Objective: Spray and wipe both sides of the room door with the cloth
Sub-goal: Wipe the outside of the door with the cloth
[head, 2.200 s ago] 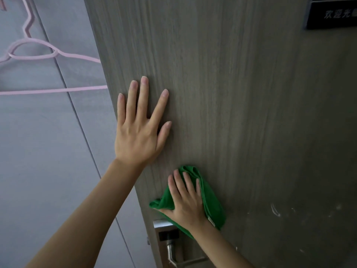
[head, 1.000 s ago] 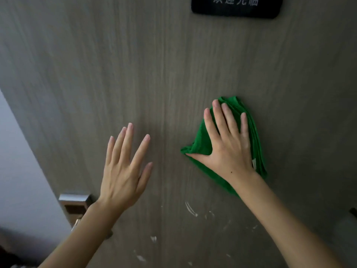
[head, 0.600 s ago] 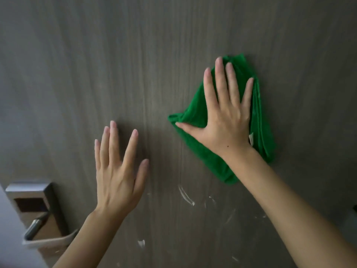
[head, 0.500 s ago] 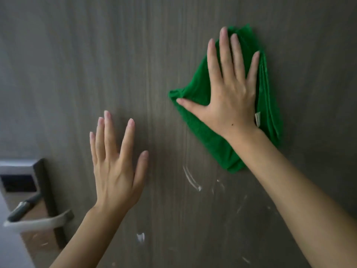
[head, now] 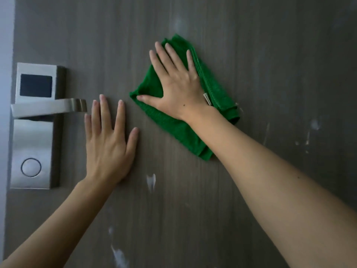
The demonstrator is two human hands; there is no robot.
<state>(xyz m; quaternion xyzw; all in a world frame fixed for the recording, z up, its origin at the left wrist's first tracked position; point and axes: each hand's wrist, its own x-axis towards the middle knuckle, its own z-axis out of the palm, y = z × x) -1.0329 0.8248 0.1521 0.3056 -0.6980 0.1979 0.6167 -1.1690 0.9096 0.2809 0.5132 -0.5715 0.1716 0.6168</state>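
Head view: I looked straight at the grey wood-grain door (head: 251, 55), which filled nearly the whole picture.
Right hand: my right hand (head: 179, 84) lay flat on the green cloth (head: 173, 130) with the fingers straight and spread and the thumb stretched out to the left; it pressed the cloth against the door and did not curl round it.
Cloth: it was folded into a rough diamond, flat on the door, up and to the right of the handle; a small pale tag (head: 207, 98) showed at its edge beside my wrist.
Left hand: my left hand (head: 108, 146) rested palm-down on the bare door with the fingers straight and slightly apart, holding nothing; it sat below and left of the cloth, apart from it.
Lock: a brushed-metal lock plate (head: 32, 144) stood near the door's left edge, with a dark square panel (head: 36, 85) at the top and a round ring (head: 31, 167) lower down.
Handle: the lever handle (head: 48, 107) ran level across the plate, its free end just beside my left fingertips; I could not tell whether they touched.
Marks: white smears (head: 151, 180) showed on the door below my hands, and fainter pale spots (head: 314, 124) to the right of my right forearm.
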